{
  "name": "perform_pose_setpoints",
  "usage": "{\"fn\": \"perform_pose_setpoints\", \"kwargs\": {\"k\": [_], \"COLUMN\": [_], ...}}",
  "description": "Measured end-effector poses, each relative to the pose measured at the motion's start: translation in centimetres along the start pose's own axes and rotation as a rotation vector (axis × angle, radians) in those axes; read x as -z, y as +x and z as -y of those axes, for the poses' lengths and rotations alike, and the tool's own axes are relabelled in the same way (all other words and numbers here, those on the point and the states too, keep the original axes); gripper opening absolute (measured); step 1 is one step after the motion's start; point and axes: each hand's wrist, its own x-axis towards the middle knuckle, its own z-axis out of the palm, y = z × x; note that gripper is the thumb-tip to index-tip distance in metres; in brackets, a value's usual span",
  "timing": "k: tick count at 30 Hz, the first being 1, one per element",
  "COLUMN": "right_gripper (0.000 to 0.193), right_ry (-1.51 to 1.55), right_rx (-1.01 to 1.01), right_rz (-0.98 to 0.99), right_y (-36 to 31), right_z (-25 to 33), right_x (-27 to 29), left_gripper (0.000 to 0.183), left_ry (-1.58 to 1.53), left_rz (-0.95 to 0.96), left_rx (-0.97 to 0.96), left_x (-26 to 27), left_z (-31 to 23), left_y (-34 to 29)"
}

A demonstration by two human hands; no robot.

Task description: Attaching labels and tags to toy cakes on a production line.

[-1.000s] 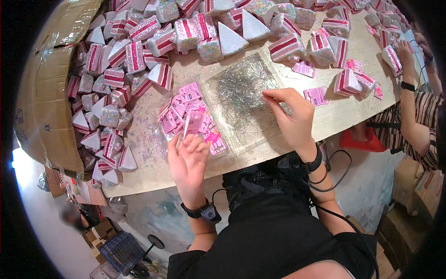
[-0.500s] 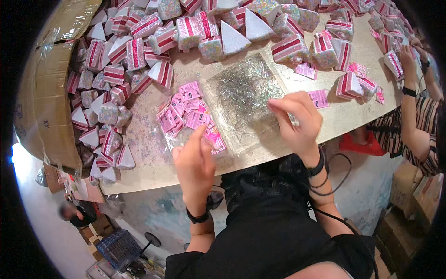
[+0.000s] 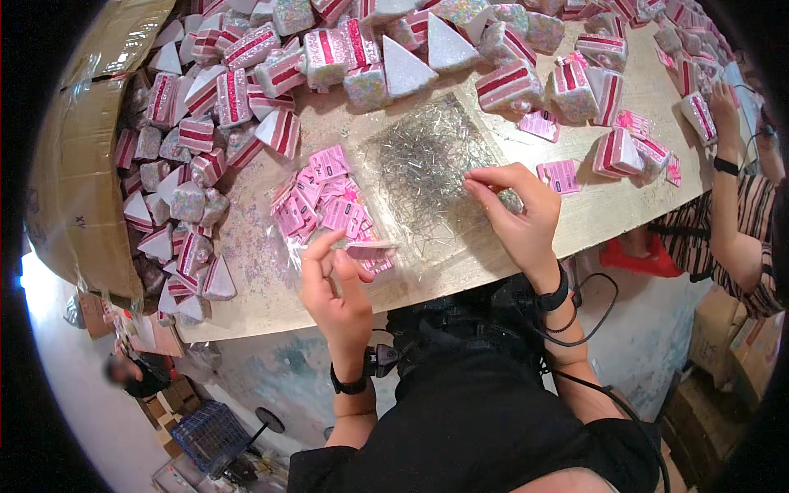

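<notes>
My left hand (image 3: 335, 292) is closed at the table's near edge, with a pink card (image 3: 371, 244) between thumb and fingers, seen almost edge-on. Just beyond it lies a loose heap of pink printed cards (image 3: 316, 197) on clear plastic. To the right, my right hand (image 3: 526, 215) is pinched, thumb against forefinger; whatever sits in the pinch is too small to make out. It hovers at the right side of a clear sheet or bag (image 3: 427, 246) strewn with thin silver pins (image 3: 431, 152).
Cake-slice-shaped pieces (image 3: 329, 57) in pink, white and sprinkles pile along the back and left. A cardboard box (image 3: 82, 181) stands at the left edge. Carded slices (image 3: 618, 153) and single pink cards (image 3: 559, 176) lie right. Another person's arm (image 3: 727, 189) works at far right.
The card at my left hand has come up off the heap and tilted edge-on. My right hand has shifted slightly left and nearer, its fingers still pinched.
</notes>
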Motion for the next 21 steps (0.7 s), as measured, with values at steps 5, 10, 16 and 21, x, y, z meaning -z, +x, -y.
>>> {"fn": "perform_pose_setpoints", "kwargs": {"k": [5, 10, 16, 21], "right_gripper": [0.012, 0.014, 0.015, 0.016], "right_ry": [0.309, 0.523, 0.395, 0.327], "right_rx": [-0.229, -0.288, -0.239, -0.197], "right_rz": [-0.061, -0.038, -0.082, -0.131], "right_y": [-0.4, -0.5, -1.2, -2.2], "right_z": [0.3, 0.9, 1.3, 1.4], "right_x": [0.2, 0.7, 0.5, -0.3], "left_gripper": [0.031, 0.036, 0.039, 0.037], "left_ry": [-0.306, -0.207, -0.182, -0.29], "left_rz": [0.205, 0.324, 0.297, 0.276], "left_rx": [0.097, -0.046, -0.239, -0.257], "left_x": [-1.3, -2.2, -4.0, -4.8], "left_z": [-0.8, -2.0, -1.7, -2.3], "left_y": [0.3, 0.2, 0.4, 0.1]}}
